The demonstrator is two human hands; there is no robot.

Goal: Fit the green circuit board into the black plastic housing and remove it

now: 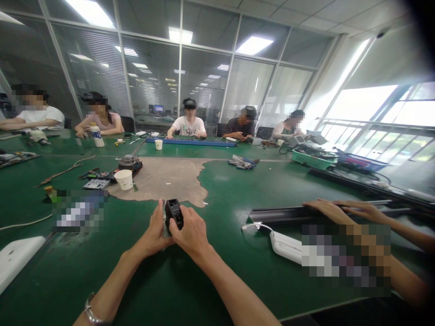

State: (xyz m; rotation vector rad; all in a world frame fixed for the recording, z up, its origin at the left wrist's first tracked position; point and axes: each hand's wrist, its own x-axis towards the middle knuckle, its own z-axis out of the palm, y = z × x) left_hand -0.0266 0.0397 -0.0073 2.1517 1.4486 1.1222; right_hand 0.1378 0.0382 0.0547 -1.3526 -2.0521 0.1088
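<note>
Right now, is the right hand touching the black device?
Touching: in the head view, the right hand has its fingers against the black device.

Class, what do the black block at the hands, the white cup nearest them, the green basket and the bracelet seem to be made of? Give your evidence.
Black block: probably moulded plastic, dark with crisp openings.
White cup: likely paper, smooth and pale with a printed pattern.
Green basket: apparently plastic, evenly coloured.
Bracelet: silvery metal by its bright highlights; which metal is unclear.

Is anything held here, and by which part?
A black device, held by its right side in the right hand; whether the left hand grips it is unclear.
</note>
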